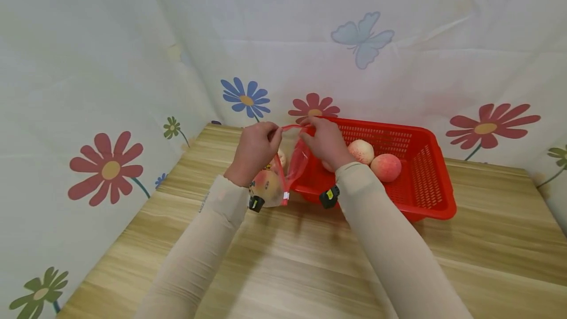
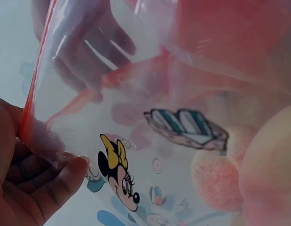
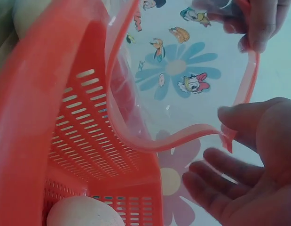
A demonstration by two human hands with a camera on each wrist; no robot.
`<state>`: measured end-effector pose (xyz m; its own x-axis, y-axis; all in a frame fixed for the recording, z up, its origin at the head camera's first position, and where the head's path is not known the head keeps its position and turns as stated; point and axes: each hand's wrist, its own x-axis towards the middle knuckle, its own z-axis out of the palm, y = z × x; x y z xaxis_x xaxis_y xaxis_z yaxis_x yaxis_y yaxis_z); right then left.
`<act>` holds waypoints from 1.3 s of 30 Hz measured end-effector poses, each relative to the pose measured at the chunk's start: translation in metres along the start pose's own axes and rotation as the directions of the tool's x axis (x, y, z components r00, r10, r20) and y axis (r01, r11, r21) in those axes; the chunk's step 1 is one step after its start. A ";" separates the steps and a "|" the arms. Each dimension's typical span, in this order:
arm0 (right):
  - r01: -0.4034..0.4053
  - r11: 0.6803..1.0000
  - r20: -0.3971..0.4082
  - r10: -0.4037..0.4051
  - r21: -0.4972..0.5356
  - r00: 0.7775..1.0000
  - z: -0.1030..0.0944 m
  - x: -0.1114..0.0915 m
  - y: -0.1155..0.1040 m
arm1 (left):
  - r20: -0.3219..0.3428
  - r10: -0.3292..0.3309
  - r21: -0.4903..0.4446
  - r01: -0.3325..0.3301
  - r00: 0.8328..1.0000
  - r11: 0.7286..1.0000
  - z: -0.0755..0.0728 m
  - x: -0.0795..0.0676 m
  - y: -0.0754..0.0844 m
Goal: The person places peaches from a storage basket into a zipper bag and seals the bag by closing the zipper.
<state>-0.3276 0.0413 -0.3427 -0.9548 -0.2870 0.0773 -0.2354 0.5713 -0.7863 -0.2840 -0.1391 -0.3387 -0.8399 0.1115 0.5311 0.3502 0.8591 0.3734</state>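
A clear plastic zip bag (image 1: pixel 298 161) with cartoon prints and a red zip edge stands at the left side of the red basket. Its mouth is spread wide between both hands, and a white slider (image 1: pixel 285 195) shows at its near end. Peaches (image 1: pixel 266 187) lie inside the bag. My left hand (image 1: pixel 259 149) pinches the red edge on the left between thumb and fingers. At the opposite corner, my right hand (image 1: pixel 326 140) pinches the edge with thumb and forefinger, the other fingers spread loosely, as the right wrist view shows.
A red perforated basket (image 1: pixel 444 203) stands on the wooden table (image 1: pixel 310 260), close to the back curtain. In it lie a pale peach (image 1: pixel 361 150) and a pinker peach (image 1: pixel 386 167), with another partly behind my right hand. A floral curtain (image 1: pixel 274 23) borders the table's back and left.
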 end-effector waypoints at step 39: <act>0.137 0.973 -0.044 -0.147 -0.185 0.988 -0.018 0.018 -0.068 | 0.153 -0.282 0.142 0.261 0.947 0.955 -0.111 -0.033 -0.017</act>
<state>-0.3319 0.0113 -0.2764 -0.9168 -0.3336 0.2196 -0.3934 0.6592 -0.6409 -0.2161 -0.2128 -0.2787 -0.9578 -0.0598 0.2813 0.0562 0.9203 0.3872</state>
